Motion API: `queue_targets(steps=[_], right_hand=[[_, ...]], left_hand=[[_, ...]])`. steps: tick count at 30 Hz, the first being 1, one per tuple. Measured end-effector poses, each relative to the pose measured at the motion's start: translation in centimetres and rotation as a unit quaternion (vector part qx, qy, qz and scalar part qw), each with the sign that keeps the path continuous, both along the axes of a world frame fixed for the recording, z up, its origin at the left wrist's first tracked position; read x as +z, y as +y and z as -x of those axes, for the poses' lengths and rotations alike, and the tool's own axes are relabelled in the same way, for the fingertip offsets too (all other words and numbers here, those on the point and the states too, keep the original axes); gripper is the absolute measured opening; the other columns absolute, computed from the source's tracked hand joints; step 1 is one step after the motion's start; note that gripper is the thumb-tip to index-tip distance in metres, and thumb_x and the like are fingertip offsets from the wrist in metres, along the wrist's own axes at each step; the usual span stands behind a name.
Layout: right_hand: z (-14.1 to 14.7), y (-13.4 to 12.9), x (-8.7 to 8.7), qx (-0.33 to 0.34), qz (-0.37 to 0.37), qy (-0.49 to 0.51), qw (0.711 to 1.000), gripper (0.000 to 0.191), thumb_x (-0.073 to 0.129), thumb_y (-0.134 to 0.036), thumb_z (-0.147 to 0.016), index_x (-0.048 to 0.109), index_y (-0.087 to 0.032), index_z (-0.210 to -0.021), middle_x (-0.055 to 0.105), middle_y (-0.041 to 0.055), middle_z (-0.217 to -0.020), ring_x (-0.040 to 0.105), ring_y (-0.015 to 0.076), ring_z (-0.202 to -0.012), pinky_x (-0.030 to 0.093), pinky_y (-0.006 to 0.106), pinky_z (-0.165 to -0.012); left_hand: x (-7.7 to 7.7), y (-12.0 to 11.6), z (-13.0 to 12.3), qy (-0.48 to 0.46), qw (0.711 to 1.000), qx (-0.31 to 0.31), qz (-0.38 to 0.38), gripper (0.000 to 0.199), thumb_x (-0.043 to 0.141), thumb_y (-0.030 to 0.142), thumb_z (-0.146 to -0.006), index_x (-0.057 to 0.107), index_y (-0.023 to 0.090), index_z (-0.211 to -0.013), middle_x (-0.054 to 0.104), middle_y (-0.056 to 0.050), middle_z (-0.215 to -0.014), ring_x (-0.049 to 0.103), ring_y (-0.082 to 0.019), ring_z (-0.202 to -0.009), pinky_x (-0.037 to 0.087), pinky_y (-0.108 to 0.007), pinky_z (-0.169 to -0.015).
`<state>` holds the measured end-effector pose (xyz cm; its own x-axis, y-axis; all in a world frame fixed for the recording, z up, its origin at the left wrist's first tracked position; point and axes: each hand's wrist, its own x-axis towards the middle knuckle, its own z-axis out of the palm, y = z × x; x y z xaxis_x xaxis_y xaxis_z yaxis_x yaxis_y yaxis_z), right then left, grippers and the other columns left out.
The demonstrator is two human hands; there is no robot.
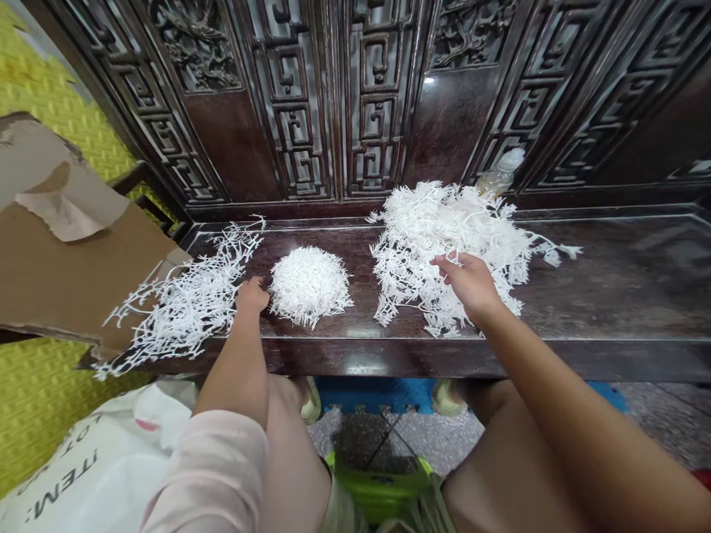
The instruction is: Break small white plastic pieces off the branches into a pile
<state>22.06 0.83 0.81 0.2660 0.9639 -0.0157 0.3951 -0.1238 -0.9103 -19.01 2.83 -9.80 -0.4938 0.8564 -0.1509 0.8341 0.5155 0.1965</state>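
Three heaps of white plastic lie on the dark wooden bench. The left heap (186,307) is a tangle of thin bare branching stems. In the middle sits a compact round pile of small white pieces (309,286). The right heap (438,229) is the largest, made of feathery white sprigs. My left hand (252,295) is between the left heap and the round pile, its fingers curled down and mostly hidden. Over the front of the right heap, my right hand (469,280) has thumb and fingertips pinched on a white sprig.
A clear bottle with a white cap (503,172) stands behind the right heap against the carved backrest (344,96). Cardboard (72,274) leans at the left end. Below are a white printed sack (105,459) and a green stool (383,488) between my legs.
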Motion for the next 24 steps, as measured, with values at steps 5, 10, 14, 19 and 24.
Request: queue_targets(steps=[5, 10, 14, 19, 24], right_hand=[[0.0, 0.1, 0.0, -0.002, -0.002, 0.001, 1.000, 0.028, 0.054, -0.040, -0.065, 0.062, -0.015, -0.074, 0.051, 0.0014, -0.066, 0.040, 0.0091, -0.054, 0.032, 0.025, -0.054], [0.1, 0.1, -0.1, -0.002, -0.003, 0.005, 1.000, 0.027, 0.054, -0.040, -0.066, 0.062, -0.015, -0.073, 0.050, 0.0009, -0.064, 0.040, 0.0089, -0.054, 0.032, 0.025, -0.054], [0.2, 0.1, 0.0, 0.004, 0.002, 0.034, 0.999, 0.024, 0.055, -0.036, -0.066, 0.061, -0.015, -0.073, 0.049, 0.0007, -0.063, 0.040, 0.0086, -0.054, 0.031, 0.025, -0.054], [0.9, -0.2, 0.7, 0.046, 0.071, 0.164, 0.983, 0.014, 0.054, -0.027, -0.067, 0.058, -0.013, -0.070, 0.044, 0.0003, -0.062, 0.037, 0.0069, -0.051, 0.029, 0.023, -0.050], [1.3, -0.8, 1.2, 0.120, 0.141, 0.255, 0.949, 0.016, 0.049, -0.027, -0.073, 0.057, -0.014, -0.074, 0.044, 0.0018, -0.065, 0.036, 0.0073, -0.050, 0.026, 0.024, -0.046]], left_hand=[[0.2, -0.1, -0.1, 0.038, 0.998, -0.014, 0.047, 0.055, 0.047, 0.023, -0.067, 0.043, 0.025, -0.122, 0.036, -0.009, -0.132, 0.030, -0.033, -0.119, 0.026, -0.049, -0.093], [0.3, -0.1, 0.2, 0.066, 0.996, 0.030, 0.047, 0.051, 0.045, 0.024, -0.066, 0.050, 0.011, -0.115, 0.043, -0.018, -0.124, 0.034, -0.035, -0.116, 0.028, -0.049, -0.090], [0.7, -0.4, 0.4, 0.075, 0.992, 0.092, 0.034, 0.049, 0.046, 0.027, -0.064, 0.055, 0.004, -0.106, 0.047, -0.024, -0.118, 0.036, -0.037, -0.114, 0.030, -0.049, -0.087], [1.7, -0.3, -0.3, 0.005, 0.989, 0.146, -0.022, 0.042, 0.052, 0.022, -0.057, 0.060, 0.006, -0.095, 0.051, -0.025, -0.111, 0.044, -0.039, -0.105, 0.036, -0.050, -0.079], [3.9, -0.2, -1.1, -0.138, 0.969, 0.153, -0.135, 0.028, 0.052, 0.015, -0.055, 0.060, 0.006, -0.080, 0.056, -0.024, -0.099, 0.044, -0.040, -0.104, 0.034, -0.052, -0.081]])
